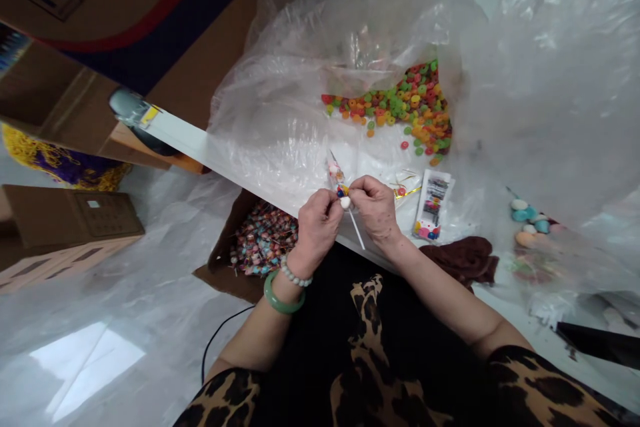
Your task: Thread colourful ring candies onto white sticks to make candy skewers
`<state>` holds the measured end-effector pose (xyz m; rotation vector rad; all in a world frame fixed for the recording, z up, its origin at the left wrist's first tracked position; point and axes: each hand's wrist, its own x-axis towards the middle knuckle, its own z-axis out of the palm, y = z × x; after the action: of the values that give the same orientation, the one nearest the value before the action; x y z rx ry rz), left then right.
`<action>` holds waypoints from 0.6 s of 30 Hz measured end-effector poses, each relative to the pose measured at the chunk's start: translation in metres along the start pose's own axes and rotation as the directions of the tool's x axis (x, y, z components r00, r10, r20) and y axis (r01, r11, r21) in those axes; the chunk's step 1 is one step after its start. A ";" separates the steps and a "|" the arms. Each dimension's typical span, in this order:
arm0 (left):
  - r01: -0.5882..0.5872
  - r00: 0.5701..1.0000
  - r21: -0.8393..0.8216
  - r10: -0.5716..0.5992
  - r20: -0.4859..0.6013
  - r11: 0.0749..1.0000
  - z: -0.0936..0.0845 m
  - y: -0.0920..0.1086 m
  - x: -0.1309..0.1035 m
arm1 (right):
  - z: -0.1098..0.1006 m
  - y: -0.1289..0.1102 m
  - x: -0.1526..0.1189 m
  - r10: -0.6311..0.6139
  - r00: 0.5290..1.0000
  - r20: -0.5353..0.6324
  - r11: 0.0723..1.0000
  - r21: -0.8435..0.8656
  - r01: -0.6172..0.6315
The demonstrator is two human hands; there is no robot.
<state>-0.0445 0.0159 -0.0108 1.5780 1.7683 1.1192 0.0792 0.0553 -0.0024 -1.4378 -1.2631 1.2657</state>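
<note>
My left hand (pixel 320 223) and my right hand (pixel 377 210) meet over the white table, thumbs and fingers closed in a pinch. Between them is a candy stick (pixel 336 175) in a small printed clear wrapper, its pointed end facing away from me. A white ball-shaped piece (pixel 345 202) shows between the fingertips, and a thin white stick (pixel 357 230) juts toward me. The exact grip is partly hidden by the fingers. Just right of my right hand lie gold twist ties (pixel 409 191) and a stack of printed clear bags (pixel 431 205).
Ring-shaped gummies (pixel 425 110) lie heaped on plastic sheeting (pixel 280 90). A carton (pixel 220 260) of wrapped candies (pixel 265 240) stands below the table's left edge. Brown cloth (pixel 460 259) lies at the right, near pastel candies (pixel 531 223). A large cardboard box (pixel 200 40) occupies the upper left.
</note>
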 end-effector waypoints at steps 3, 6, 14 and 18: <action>0.048 0.994 0.074 -0.040 -0.100 0.996 0.005 0.001 -0.001 | 0.000 0.003 -0.001 0.034 0.999 0.026 0.995 0.092 -0.037; 0.046 0.986 0.065 -0.035 -0.162 0.997 0.004 0.001 0.000 | -0.003 0.005 -0.004 0.060 0.993 0.101 0.986 0.151 -0.075; -0.071 0.975 0.073 0.085 -0.203 0.995 0.003 0.002 -0.004 | -0.001 0.002 -0.013 0.228 0.897 0.379 0.860 0.353 -0.368; -0.088 0.978 0.044 0.095 -0.183 0.995 0.003 0.003 -0.004 | 0.006 0.001 -0.012 0.276 0.871 0.407 0.776 0.440 -0.452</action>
<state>-0.0393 0.0126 -0.0104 1.6367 1.8590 1.3230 0.0740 0.0429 -0.0017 -1.1250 -0.7326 2.0041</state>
